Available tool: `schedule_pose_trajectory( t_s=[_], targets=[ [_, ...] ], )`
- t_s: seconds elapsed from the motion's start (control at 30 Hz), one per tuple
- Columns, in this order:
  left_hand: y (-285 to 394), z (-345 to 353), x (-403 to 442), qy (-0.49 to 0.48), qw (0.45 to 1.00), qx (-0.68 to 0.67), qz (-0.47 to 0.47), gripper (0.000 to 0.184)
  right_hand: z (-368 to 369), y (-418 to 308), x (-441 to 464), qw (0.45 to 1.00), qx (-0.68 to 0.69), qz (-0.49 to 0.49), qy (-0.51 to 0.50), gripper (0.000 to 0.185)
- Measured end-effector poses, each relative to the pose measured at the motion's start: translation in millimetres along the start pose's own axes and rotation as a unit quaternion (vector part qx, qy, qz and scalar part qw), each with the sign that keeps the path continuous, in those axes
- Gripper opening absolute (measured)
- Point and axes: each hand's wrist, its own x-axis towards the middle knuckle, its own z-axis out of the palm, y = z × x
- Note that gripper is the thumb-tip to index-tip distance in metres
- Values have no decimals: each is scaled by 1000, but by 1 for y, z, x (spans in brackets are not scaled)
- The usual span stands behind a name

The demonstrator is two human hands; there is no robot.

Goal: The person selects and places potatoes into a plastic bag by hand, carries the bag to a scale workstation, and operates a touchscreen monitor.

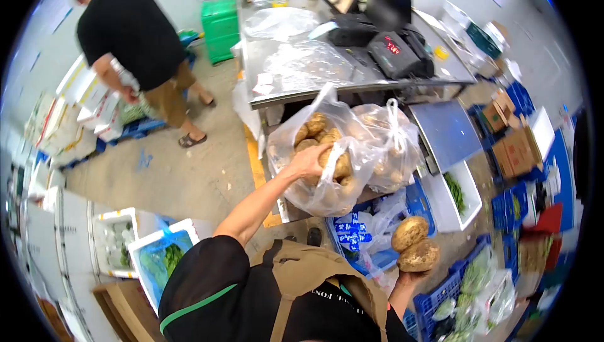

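Note:
My left hand (pixel 306 162) reaches into the mouth of a clear plastic bag (pixel 302 194) filled with brown potatoes (pixel 319 129). Its fingers curl against a potato (pixel 340 165) near the top, and the fingertips are partly hidden. To the right stands a second, knotted plastic bag (pixel 391 147), also with potatoes inside. Low on the right, away from the bags, my right hand (pixel 412 277) holds two large potatoes (pixel 415 244), one above the other.
Behind the bags is a metal table (pixel 258 59) with plastic sheets and a scale (pixel 393 53) showing red digits. A blue crate (pixel 418 207) sits below the bags. A white box (pixel 462 197) holds greens. One person (pixel 135 40) stands at the left by stacked boxes.

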Motion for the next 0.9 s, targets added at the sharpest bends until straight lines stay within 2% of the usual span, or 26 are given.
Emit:
schedule_pose_trajectory(
  t_s=[0.03, 0.07, 0.1, 0.13, 0.2, 0.3, 0.37, 0.4, 0.47, 0.53, 0.6, 0.7, 0.87, 0.9],
  targets=[
    [-3, 6, 0, 1, 999, 41, -21, 88, -1, -2, 24, 995, -28, 6, 100, 84],
    [-6, 12, 2, 19, 1000, 7, 5, 86, 0, 0, 46, 995, -32, 13, 89, 83],
    [0, 7, 1, -9, 999, 13, -28, 86, 15, 3, 68, 996, -36, 20, 78, 81],
    [11, 0, -1, -39, 997, 16, -61, 85, 21, 5, 92, 997, -57, 25, 54, 85],
    [27, -8, -9, -38, 995, 69, -67, 83, 31, 14, 140, 995, -98, 31, -17, 92],
    [33, -2, -17, -12, 993, 68, -100, 89, 80, 38, 192, 983, -129, 69, -108, 97],
    [43, -3, -19, -6, 989, 61, -133, 95, 112, 57, 225, 974, -133, 121, -138, 87],
    [41, 0, -20, -10, 988, 67, -138, 96, 131, 68, 236, 953, -94, 171, -232, 76],
    [37, 7, -21, -18, 986, 76, -146, 96, 164, 97, 251, 921, -84, 225, -307, 78],
    [37, 10, -22, -13, 986, 68, -151, 94, 186, 126, 255, 902, -104, 246, -340, 81],
    [36, 14, -25, 4, 986, 63, -156, 93, 177, 158, 269, 877, -95, 302, -361, 80],
    [32, 20, -28, 42, 983, 76, -165, 90, 188, 193, 272, 851, -164, 350, -355, 81],
    [6, -16, -31, 70, 986, 34, -150, 81, 181, 242, 281, 810, -293, 355, -363, 73],
    [-5, -20, -25, 115, 967, 88, -207, 67, 181, 248, 281, 805, -318, 352, -355, 73]
  ],
)
